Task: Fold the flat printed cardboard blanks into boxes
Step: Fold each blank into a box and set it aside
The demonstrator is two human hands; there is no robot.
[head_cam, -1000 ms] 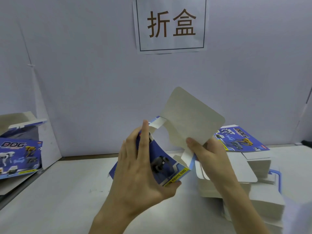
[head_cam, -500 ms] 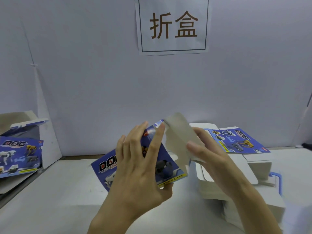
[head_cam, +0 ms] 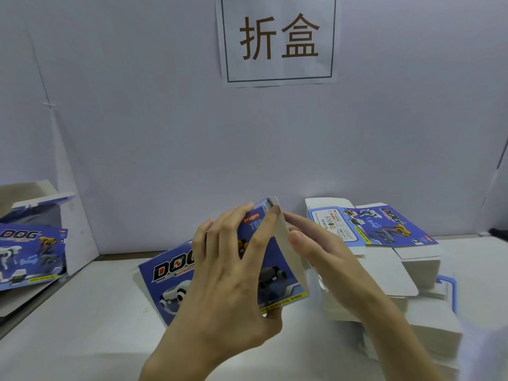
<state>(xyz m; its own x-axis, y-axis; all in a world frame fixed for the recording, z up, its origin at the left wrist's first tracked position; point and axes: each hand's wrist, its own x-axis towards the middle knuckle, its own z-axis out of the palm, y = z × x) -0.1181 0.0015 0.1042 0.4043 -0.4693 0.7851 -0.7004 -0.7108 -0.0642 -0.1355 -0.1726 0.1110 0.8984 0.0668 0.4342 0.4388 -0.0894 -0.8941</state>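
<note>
Over the white counter point(head_cam: 82, 325), left hand point(head_cam: 228, 284) grips the blue printed cardboard box point(head_cam: 165, 273): fingers spread on front, thumb beneath. Straight-fingered right hand point(head_cam: 327, 259) presses its white side flap point(head_cam: 281, 232).

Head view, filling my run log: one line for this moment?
left hand: grips box | right hand: presses white flap | flat blanks: stacked right

**Legible print: a wall sign and DOG packaging**

The framed white sign point(head_cam: 279, 39) on the back wall carries two large brown characters, 折盒. The held box point(head_cam: 170, 273) shows "DOG" in block letters, a red badge "3+ages", a cut-off "TO" beneath it, and a yellow strip ending "MOVING DOG". The left box point(head_cam: 30, 251) reads "DOG". The top blank point(head_cam: 384, 226) on the right-hand stack reads "DOG" and bears a CE mark; its fine print is too small to read.
</note>
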